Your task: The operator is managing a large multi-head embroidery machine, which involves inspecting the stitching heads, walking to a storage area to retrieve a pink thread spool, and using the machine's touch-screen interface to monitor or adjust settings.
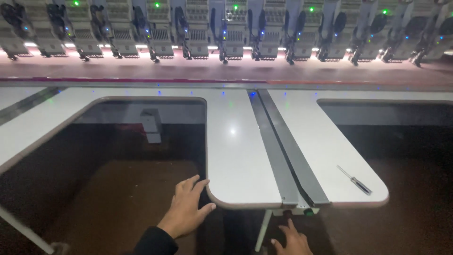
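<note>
My left hand (pixel 185 210) is spread open, fingers apart, at the rounded front corner of a white table panel (pixel 236 156), its thumb touching the panel's edge. My right hand (pixel 291 240) reaches under the panel's front edge near a metal bracket with a green knob (pixel 307 212); its fingers are apart and hold nothing. A grey metal rail (pixel 283 146) runs front to back between this panel and a second white panel (pixel 325 146). On that second panel lies a small screwdriver (pixel 355 180) with a dark handle.
A long row of embroidery machine heads (pixel 226 28) with green and blue lights spans the back, above a reddish fabric strip (pixel 226 71). Large cut-outs open in the table at left (pixel 118 165) and right (pixel 406 156), showing dark floor. A thin leg (pixel 262 231) supports the panel.
</note>
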